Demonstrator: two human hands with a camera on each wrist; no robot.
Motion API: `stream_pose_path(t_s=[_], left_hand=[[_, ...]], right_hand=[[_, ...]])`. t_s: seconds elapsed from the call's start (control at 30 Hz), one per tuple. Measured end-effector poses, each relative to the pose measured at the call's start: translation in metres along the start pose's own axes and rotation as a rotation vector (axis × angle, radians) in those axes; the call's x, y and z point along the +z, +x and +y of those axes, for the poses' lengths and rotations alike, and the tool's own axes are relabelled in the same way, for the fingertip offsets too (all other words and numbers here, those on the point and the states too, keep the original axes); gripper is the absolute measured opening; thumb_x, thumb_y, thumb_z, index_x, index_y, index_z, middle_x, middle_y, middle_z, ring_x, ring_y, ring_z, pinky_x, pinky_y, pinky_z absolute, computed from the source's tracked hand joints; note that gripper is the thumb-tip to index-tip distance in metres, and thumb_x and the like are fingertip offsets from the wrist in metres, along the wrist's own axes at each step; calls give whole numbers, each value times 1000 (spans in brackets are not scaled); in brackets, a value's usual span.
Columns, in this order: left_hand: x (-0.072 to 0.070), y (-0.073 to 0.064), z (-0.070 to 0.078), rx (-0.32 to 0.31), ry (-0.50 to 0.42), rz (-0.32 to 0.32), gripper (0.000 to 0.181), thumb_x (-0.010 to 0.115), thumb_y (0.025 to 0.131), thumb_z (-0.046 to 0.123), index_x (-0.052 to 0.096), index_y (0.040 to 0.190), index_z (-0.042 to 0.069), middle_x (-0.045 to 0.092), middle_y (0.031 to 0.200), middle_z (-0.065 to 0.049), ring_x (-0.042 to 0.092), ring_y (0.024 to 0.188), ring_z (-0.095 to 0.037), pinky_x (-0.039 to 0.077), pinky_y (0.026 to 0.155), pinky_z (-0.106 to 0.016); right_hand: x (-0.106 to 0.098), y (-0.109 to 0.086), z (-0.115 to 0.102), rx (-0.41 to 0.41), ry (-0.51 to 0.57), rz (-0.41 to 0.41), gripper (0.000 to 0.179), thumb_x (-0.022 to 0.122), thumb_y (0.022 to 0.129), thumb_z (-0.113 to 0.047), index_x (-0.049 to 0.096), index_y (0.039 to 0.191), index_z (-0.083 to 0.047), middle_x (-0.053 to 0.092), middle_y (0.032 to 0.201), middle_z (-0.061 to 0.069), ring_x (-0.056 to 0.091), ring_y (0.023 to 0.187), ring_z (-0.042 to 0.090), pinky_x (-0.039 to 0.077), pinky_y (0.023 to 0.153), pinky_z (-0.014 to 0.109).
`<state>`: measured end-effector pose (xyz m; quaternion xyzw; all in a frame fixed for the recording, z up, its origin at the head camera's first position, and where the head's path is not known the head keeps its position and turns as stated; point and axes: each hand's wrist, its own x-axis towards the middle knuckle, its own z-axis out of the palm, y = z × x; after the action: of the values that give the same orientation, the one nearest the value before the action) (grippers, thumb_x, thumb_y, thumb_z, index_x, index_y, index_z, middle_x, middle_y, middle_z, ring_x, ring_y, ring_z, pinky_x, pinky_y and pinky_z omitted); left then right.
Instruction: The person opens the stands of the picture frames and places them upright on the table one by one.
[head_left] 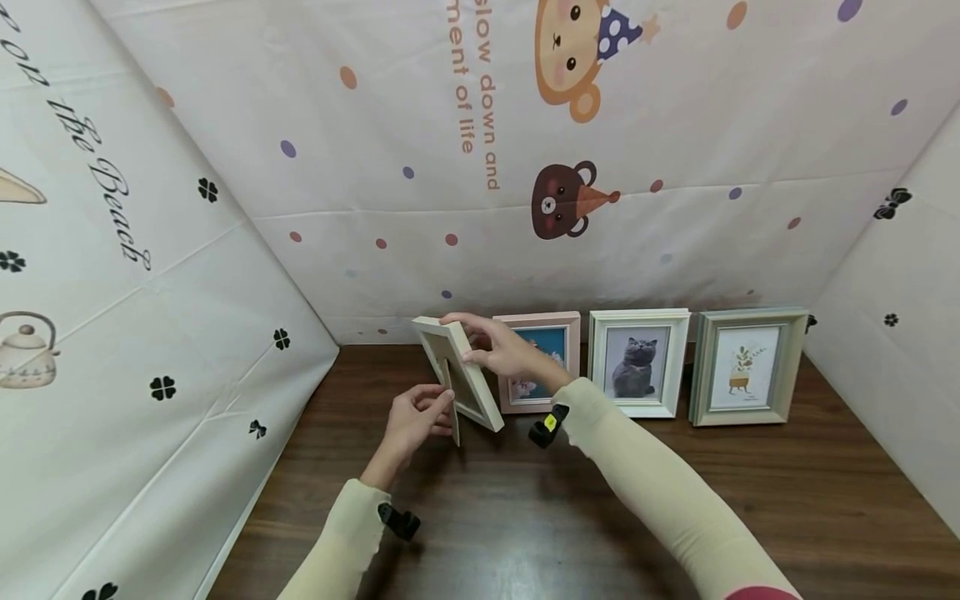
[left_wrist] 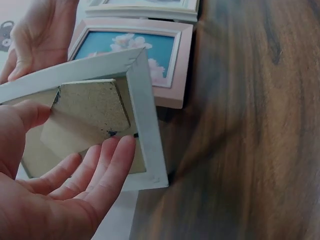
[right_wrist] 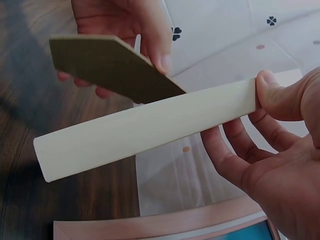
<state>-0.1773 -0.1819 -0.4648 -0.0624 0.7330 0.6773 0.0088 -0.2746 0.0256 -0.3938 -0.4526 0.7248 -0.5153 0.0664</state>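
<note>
A cream picture frame (head_left: 480,385) is tilted at the left end of a row of frames, its brown back turned toward the left. My right hand (head_left: 504,346) grips it near the top, thumb on one face and fingers on the other, as the right wrist view shows. Its back support leg (left_wrist: 87,112) is swung out from the backing. My left hand (head_left: 412,423) pinches that leg between thumb and fingers. The picture side of this frame is hidden from the head view.
A pink frame (head_left: 573,354) with blossoms, a white frame (head_left: 637,411) with a grey cat and a grey-green frame (head_left: 792,367) with a plant picture stand to the right along the back wall (head_left: 405,250). All are on a dark wooden table (head_left: 525,517).
</note>
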Motion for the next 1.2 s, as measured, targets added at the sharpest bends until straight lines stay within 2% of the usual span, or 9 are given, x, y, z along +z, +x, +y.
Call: stream_pose_path(t_s=[0.23,0.37,0.6,0.77,1.03,1.2], left_hand=[[-10,-4,13,11,102,-28,34,74,97,23,68,120,-1,72,83,-11,69,67,-18,62,65,-39],[-14,-5,19,15,142,-49,33,72,98,22,67,119,-2,69,80,-8,66,65,-17,62,65,-40],[-17,-3,19,-6,155,-66,36,71,99,22,65,123,-3,69,82,-9,68,69,-21,62,71,-49],[-16,-4,19,6,154,-59,35,72,98,23,66,122,-3,69,81,-9,68,68,-20,62,67,-44],[-16,-4,22,17,164,-35,32,72,98,25,67,119,1,69,82,-10,68,67,-19,62,64,-40],[-18,-4,28,29,218,17,31,70,99,25,67,122,4,70,86,-12,68,68,-19,61,63,-39]], right_hand=[[-6,-2,2,-20,27,-31,56,64,102,-7,44,154,-16,57,140,15,64,113,30,59,81,44],[-8,-3,1,-30,52,-34,55,62,102,-4,44,153,-14,58,139,17,64,111,30,58,82,45],[-7,-2,0,-73,43,-29,57,59,99,9,42,152,-3,57,138,25,64,108,33,58,80,45],[-5,-1,-1,-72,45,-10,57,58,97,12,41,151,3,54,138,30,62,109,38,58,81,50],[-7,1,-3,-35,51,-12,56,63,101,-3,45,153,-12,61,134,20,65,108,31,59,80,45],[-7,8,-7,4,61,4,56,64,101,-5,47,152,-22,63,131,11,66,107,28,59,81,44]])
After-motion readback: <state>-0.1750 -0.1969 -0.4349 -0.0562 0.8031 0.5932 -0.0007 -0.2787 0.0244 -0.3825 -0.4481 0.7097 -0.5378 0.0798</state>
